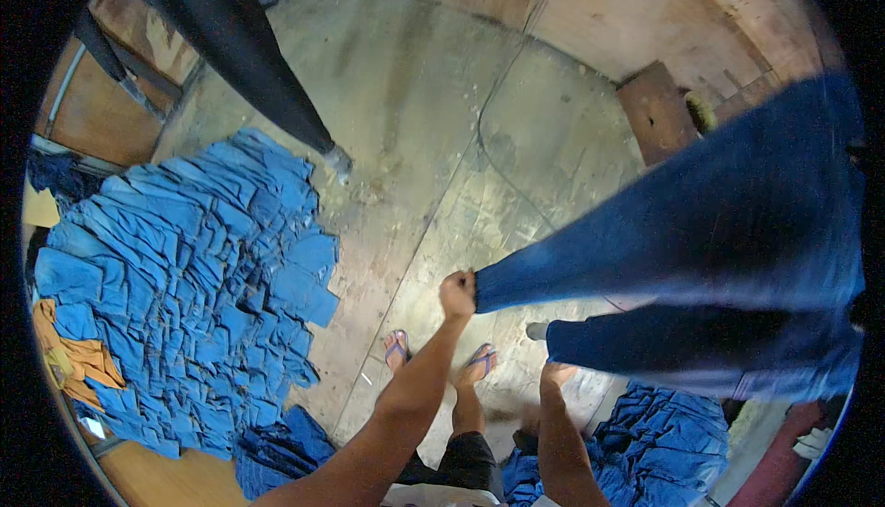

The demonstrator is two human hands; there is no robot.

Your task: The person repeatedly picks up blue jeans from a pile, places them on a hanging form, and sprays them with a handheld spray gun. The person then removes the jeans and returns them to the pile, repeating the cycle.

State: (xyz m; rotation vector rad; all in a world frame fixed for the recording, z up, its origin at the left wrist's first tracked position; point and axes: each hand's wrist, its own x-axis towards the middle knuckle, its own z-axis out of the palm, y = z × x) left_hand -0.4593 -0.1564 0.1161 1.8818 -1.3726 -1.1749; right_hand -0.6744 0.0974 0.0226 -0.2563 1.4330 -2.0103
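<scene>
Gripping one leg hem of the jeans [701,221] in a closed fist, the left hand [457,293] holds them stretched out above the floor [415,120]. The right hand [556,371] clasps the other leg's end. A pile of denim pieces [184,286] lies well apart, to the left.

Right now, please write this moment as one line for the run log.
left hand: grips jeans hem | right hand: at other leg hem | denim pile: on floor, left
</scene>
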